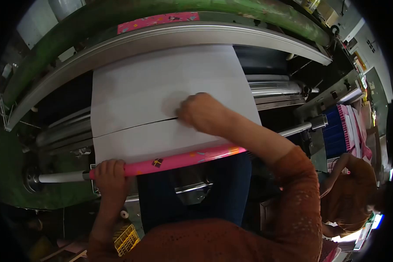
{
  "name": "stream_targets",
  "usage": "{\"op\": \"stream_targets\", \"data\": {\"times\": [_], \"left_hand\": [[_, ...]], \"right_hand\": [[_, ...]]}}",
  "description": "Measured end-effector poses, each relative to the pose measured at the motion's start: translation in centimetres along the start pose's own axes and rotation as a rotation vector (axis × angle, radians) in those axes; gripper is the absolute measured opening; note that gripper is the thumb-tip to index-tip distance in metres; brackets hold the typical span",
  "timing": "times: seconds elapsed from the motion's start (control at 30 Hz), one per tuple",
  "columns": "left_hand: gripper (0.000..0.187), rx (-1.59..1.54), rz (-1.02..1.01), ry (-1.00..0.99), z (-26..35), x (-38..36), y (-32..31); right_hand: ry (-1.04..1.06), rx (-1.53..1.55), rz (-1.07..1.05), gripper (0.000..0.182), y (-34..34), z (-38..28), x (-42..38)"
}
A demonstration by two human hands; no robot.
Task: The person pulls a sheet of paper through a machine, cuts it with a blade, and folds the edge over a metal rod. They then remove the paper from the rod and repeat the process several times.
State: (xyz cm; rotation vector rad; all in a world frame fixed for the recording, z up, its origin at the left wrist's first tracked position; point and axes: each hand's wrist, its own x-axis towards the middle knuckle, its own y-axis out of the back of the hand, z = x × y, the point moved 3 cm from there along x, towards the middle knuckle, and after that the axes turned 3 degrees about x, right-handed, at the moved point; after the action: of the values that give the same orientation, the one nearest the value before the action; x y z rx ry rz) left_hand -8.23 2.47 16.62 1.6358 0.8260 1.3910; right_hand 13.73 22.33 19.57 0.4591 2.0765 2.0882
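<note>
A wide sheet of white paper (161,87) stretches from under a metal bar toward me. A dark slit (139,125) crosses it from its left edge to my right hand (203,112). That hand is closed in a fist on the sheet, slightly blurred; whatever it holds, if anything, is hidden. Along the sheet's near end lies a pink patterned roll of wrapping paper (174,163), wound on a shaft. My left hand (111,174) grips the roll's left end, its fingers curled over the top.
The long metal bar (170,34) and a green roller (231,6) span the far side. Metal rollers (277,89) run beneath the sheet. The shaft (61,177) sticks out left. A yellow crate (126,239) stands low left. Another person (351,196) works at the right.
</note>
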Motion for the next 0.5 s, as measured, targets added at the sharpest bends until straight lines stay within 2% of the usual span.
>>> {"op": "stream_targets", "data": {"times": [0.07, 0.1, 0.13, 0.2, 0.27, 0.3, 0.37, 0.4, 0.5], "left_hand": [[0.044, 0.018, 0.016, -0.019, -0.4, -0.4, -0.7], [0.044, 0.038, 0.03, -0.023, -0.6, -0.7, -0.8], [0.044, 0.039, 0.034, -0.041, -0.8, -0.8, -0.6], [0.045, 0.016, 0.003, -0.058, -0.7, -0.4, -0.6], [0.044, 0.028, -0.003, -0.077, 0.4, 0.6, -0.6], [0.044, 0.039, -0.026, -0.075, 1.1, 0.8, -0.5], [0.043, 0.024, -0.056, -0.082, 4.1, 2.3, -1.2], [0.042, 0.012, -0.086, -0.08, 5.9, 3.6, -1.6], [0.036, -0.079, -0.13, -0.143, 12.9, 7.8, -2.1]], "right_hand": [[-0.262, -0.06, -0.177, 0.016, 1.3, 5.0, -8.1], [-0.262, -0.046, -0.042, 0.011, 2.4, 7.7, -13.0], [-0.401, -0.249, -0.207, 0.007, 2.8, 10.9, -17.5], [-0.471, -0.52, 0.012, 0.003, 7.1, 11.6, -22.6], [-0.524, -0.275, 0.509, 0.007, 11.2, 6.8, -23.4], [-0.59, -0.15, 0.65, 0.013, 11.6, 4.6, -23.6], [-0.625, 0.191, 0.794, 0.016, 9.6, 1.4, -23.7], [-0.525, 0.196, 0.82, 0.015, 8.5, 0.4, -23.6], [-0.627, 0.327, 0.864, 0.013, 5.6, -1.2, -24.7]]}}
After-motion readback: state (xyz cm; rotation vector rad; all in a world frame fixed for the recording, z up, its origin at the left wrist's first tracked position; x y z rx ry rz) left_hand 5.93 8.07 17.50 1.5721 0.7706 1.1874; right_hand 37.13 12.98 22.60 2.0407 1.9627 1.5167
